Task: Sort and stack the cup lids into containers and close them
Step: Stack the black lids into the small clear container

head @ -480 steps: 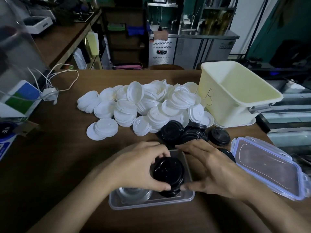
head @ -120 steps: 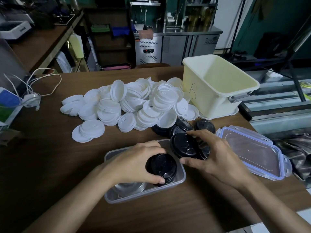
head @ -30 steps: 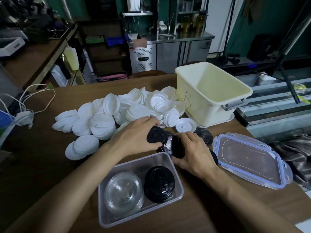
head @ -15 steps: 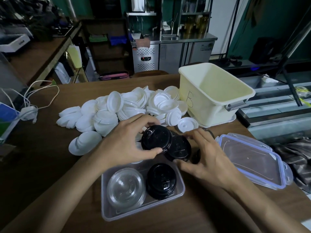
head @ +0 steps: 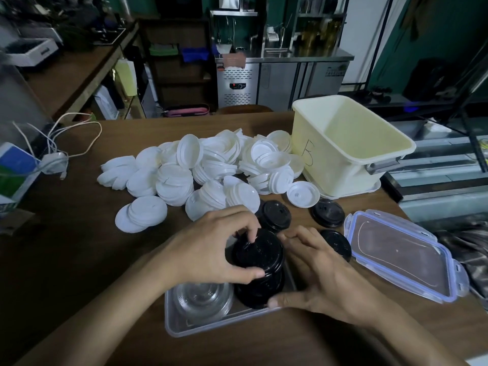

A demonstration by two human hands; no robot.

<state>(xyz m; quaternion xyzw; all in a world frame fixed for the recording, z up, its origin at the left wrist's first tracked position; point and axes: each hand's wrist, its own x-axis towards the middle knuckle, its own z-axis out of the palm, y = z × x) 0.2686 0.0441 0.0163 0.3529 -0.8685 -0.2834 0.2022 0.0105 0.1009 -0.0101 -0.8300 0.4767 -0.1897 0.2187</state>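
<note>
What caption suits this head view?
Left hand grips a black lid stack in the clear container; right hand touches it.

café back room, steel undercounter fridge [head: 280,83], cup lids [head: 211,167]

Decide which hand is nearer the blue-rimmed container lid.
Right. The right hand lies just left of the blue-rimmed container lid; the left hand is farther left, gripping the black lid stack.

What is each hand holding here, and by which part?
The left hand grips the black lid stack by its top rim, thumb in front. The right hand lies open beside the stack, holding nothing.
</note>
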